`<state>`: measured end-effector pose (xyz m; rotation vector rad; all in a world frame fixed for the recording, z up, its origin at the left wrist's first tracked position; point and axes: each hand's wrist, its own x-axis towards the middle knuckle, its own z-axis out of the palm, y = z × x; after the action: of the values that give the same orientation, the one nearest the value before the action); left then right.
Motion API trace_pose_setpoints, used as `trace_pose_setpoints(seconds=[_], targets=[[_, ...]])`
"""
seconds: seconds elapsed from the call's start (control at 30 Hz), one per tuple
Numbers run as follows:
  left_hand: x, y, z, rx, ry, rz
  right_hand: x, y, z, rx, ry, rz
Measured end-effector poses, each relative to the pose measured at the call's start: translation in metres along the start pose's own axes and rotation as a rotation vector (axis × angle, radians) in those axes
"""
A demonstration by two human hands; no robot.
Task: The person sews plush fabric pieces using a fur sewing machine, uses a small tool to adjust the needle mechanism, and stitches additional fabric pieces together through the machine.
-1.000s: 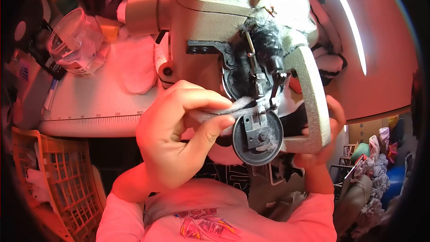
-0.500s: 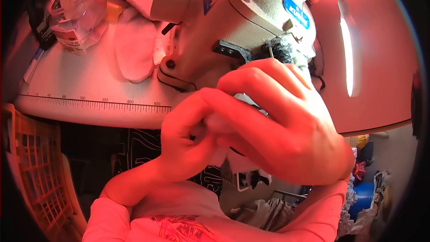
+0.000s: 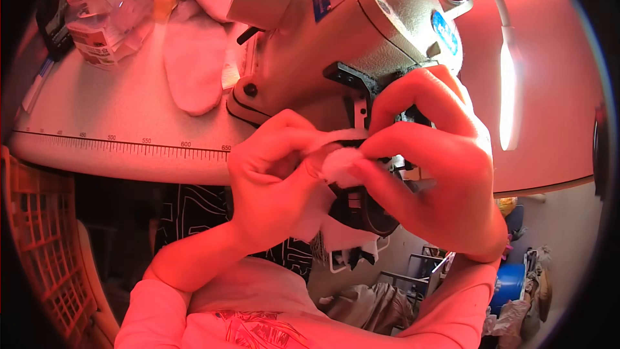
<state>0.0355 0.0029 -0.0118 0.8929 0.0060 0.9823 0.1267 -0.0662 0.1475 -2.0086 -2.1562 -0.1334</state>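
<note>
In front of the sewing machine (image 3: 310,39), a small piece of fluffy pale fabric (image 3: 342,167) is held between my two hands. My left hand (image 3: 271,181) is closed on its left side, thumb below and curled forefinger above. My right hand (image 3: 439,161) pinches its right edge between thumb and forefinger, while the other fingers arch up beside the machine's needle area. That area is largely hidden behind my right hand. More of the pale fabric hangs beneath my left hand.
Foot-shaped fluffy pads (image 3: 195,64) lie left of the machine, near a clear plastic jar (image 3: 110,16). A ruler scale (image 3: 148,147) runs along the table's front edge. A lit lamp (image 3: 509,90) stands at right. An orange basket (image 3: 48,239) sits low at left.
My right hand has shifted right and lower, and its fingers have opened out from over my left hand. The fluffy fabric between the hands now shows. The view has shifted slightly.
</note>
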Motion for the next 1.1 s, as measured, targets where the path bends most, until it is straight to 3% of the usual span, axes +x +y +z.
trace_pose_setpoints(seconds=[0.2, 0.37, 0.5, 0.6, 0.67, 0.77, 0.87, 0.97, 1.1], targets=[[-0.005, 0.007, 0.002, 0.125, 0.010, -0.081, 0.004, -0.006, -0.005, 0.060, -0.044, 0.115], [-0.005, 0.000, 0.005, 0.232, 0.076, 0.088, 0.004, -0.007, -0.004, 0.052, -0.032, 0.137], [-0.005, 0.002, 0.005, 0.219, 0.080, 0.081, 0.003, -0.005, -0.003, 0.056, -0.021, 0.119], [-0.002, 0.003, 0.005, 0.321, -0.018, 0.189, 0.003, -0.004, -0.003, 0.068, -0.024, 0.126], [-0.002, 0.007, 0.018, 0.000, 0.080, 0.052, 0.003, -0.004, -0.002, 0.093, -0.011, 0.135], [-0.009, -0.002, 0.006, -0.004, -0.017, -0.046, 0.003, -0.003, -0.002, 0.069, -0.003, 0.098], [-0.009, 0.000, 0.007, -0.075, 0.023, -0.169, 0.000, -0.005, -0.004, 0.082, 0.033, 0.106], [-0.011, -0.010, 0.004, 0.008, 0.007, -0.038, -0.008, -0.004, -0.009, 0.116, 0.146, 0.026], [-0.017, -0.014, 0.009, -0.026, 0.062, -0.065, -0.026, -0.011, -0.024, 0.112, 0.118, 0.004]])
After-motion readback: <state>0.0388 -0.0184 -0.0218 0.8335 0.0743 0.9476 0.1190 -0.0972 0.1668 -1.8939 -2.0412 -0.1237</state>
